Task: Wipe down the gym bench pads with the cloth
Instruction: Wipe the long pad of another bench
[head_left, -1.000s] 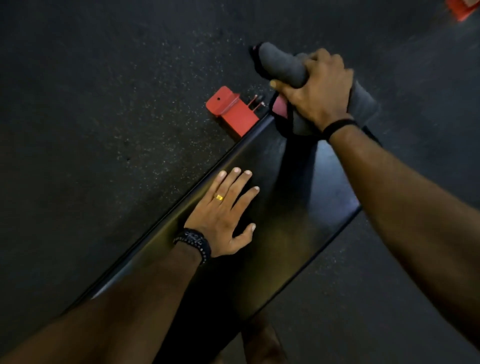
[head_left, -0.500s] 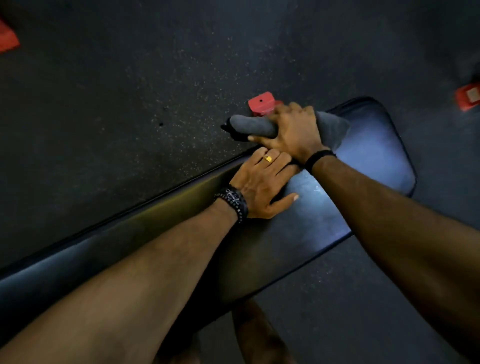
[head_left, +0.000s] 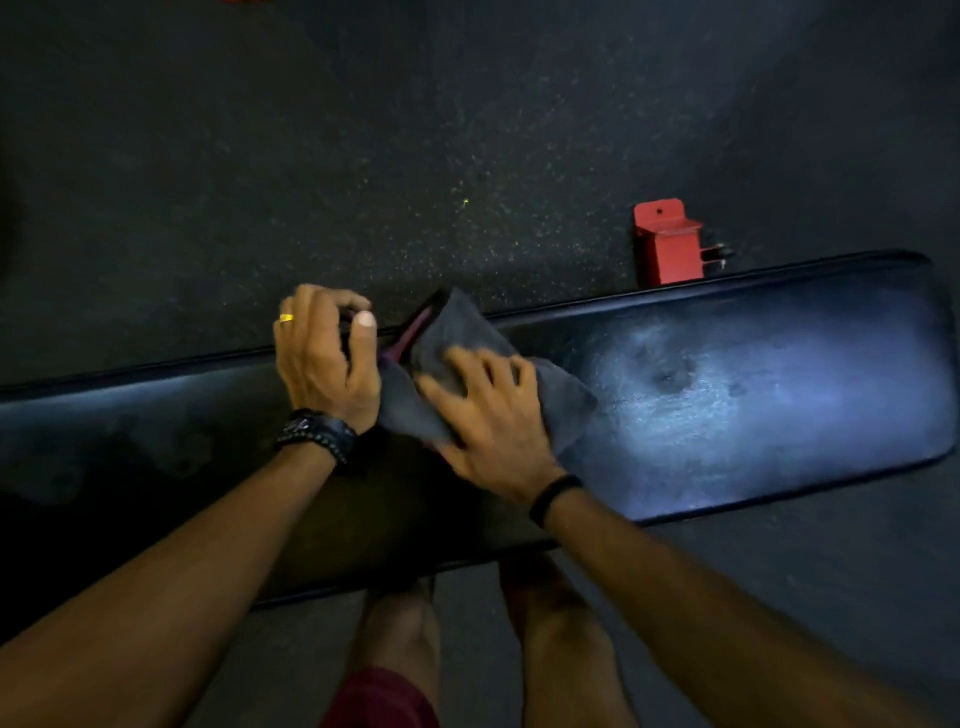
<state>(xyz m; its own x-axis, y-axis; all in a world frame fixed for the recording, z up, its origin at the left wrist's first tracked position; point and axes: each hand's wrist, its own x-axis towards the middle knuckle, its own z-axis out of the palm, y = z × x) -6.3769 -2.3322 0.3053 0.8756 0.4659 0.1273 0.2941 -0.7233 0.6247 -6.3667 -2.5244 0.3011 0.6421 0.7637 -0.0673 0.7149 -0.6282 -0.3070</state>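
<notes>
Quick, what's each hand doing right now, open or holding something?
Left hand: fingers curled over the bench pad far edge, gripping it.
Right hand: pressing the grey cloth flat on the pad, fingers spread.

The bench pad (head_left: 727, 395) is black and shines pale blue-white to the right of the hands. The cloth (head_left: 467, 358) is dark grey with a pink edge. Past it, the floor (head_left: 363, 156) is black with tiny speckles, and a bracket (head_left: 667, 244) is red
</notes>
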